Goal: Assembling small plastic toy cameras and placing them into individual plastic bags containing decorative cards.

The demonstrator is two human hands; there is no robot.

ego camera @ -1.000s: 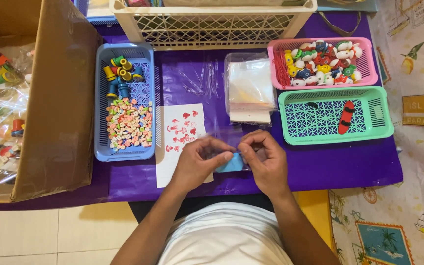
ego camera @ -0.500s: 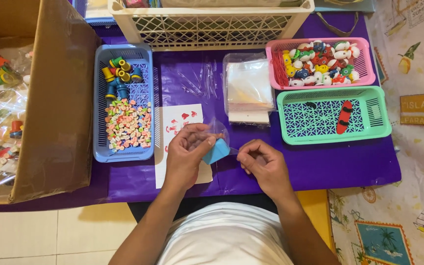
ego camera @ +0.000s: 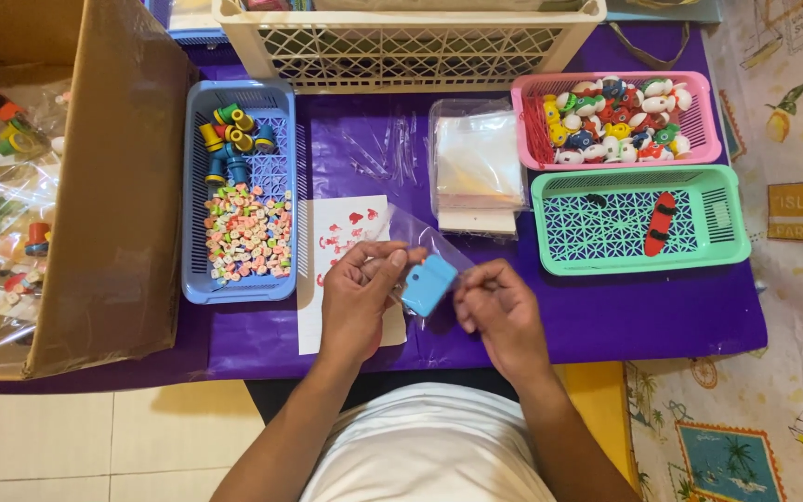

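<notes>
Since half a second ago, my hands are staying nearly in place, while the blue rectangular piece (ego camera: 429, 284) is now sitting lower and more tilted between them. My left hand (ego camera: 357, 296) is pinching the mouth of a small clear plastic bag (ego camera: 417, 232) with thumb and fingers closed; the blue piece is lying just beside those fingertips, partly inside the bag. My right hand (ego camera: 502, 311) is curling loosely, fingertips near the piece's lower right edge; whether it is gripping the bag I cannot tell. Both hands are hovering over the purple table cover (ego camera: 606, 311), beside a white sticker sheet (ego camera: 341, 232).
</notes>
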